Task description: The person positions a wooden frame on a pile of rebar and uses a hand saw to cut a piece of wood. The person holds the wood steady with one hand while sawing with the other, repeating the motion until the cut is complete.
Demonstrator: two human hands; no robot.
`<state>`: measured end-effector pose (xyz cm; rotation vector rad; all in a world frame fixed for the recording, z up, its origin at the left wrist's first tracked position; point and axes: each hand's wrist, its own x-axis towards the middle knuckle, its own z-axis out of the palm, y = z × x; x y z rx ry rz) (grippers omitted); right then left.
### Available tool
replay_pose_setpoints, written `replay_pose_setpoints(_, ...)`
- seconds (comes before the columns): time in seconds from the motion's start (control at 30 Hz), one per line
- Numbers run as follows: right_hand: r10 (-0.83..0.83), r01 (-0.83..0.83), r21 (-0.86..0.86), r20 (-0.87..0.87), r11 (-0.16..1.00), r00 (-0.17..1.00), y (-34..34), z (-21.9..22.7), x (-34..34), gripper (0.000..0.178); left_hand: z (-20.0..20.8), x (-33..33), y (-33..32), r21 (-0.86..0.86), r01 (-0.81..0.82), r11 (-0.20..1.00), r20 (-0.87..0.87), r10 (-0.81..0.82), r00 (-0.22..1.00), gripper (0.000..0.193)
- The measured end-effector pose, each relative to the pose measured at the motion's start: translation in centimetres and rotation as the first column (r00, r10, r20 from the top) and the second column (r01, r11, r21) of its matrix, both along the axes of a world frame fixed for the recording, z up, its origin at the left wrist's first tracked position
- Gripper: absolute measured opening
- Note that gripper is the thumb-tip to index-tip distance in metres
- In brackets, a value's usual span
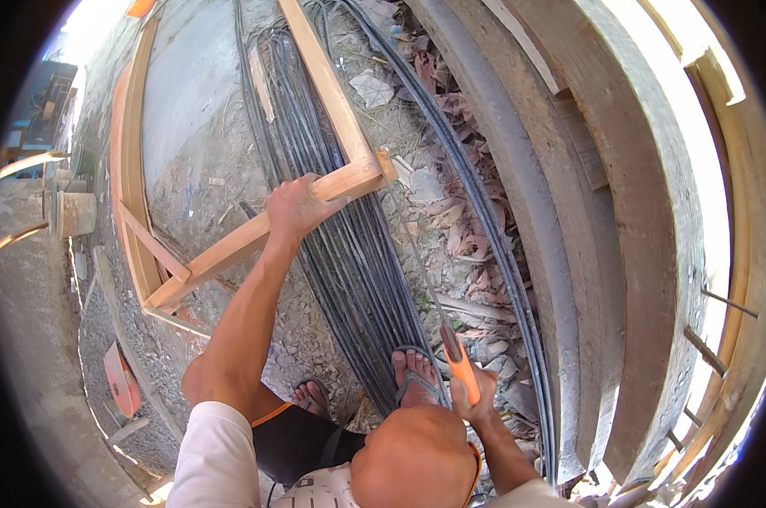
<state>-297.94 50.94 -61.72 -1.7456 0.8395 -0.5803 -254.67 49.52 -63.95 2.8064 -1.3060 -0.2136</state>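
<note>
My left hand point(297, 207) is closed over the near bar of a light-brown wooden frame point(222, 258), close to its right corner. Past that corner a short stub of the bar point(388, 168) sticks out. In my right hand point(478, 396), down by my knee, is the orange handle of a handsaw point(462, 371). Its thin blade point(425, 275), seen almost edge-on, runs up toward the stub; whether it touches the wood I cannot tell. A short diagonal brace point(154, 244) spans the frame's left corner.
Under the frame lies a long bundle of dark metal rods point(341, 279), with my sandalled foot point(417, 372) on it. Curved rods point(476, 182), dry leaves point(463, 224) and thick planks point(569, 254) line the right. A bucket point(78, 213) and a reddish flat object point(121, 381) are left.
</note>
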Motion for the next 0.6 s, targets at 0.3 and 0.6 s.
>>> replay_pose_setpoints(0.3, -0.114, 0.102, 0.128, 0.092, 0.987, 0.989, -8.7, 0.4, 15.1, 0.032, 0.9, -0.4, -1.5, 0.003, 0.027, 1.0, -0.049, -0.027, 0.998, 0.073)
replay_pose_setpoints(0.6, 0.003, 0.01, 0.144, -0.087, 0.99, 0.996, 2.2, -0.1, -6.0, 0.052, 0.6, -0.4, -0.3, 0.059, -0.026, 0.998, -0.106, 0.032, 0.994, 0.073)
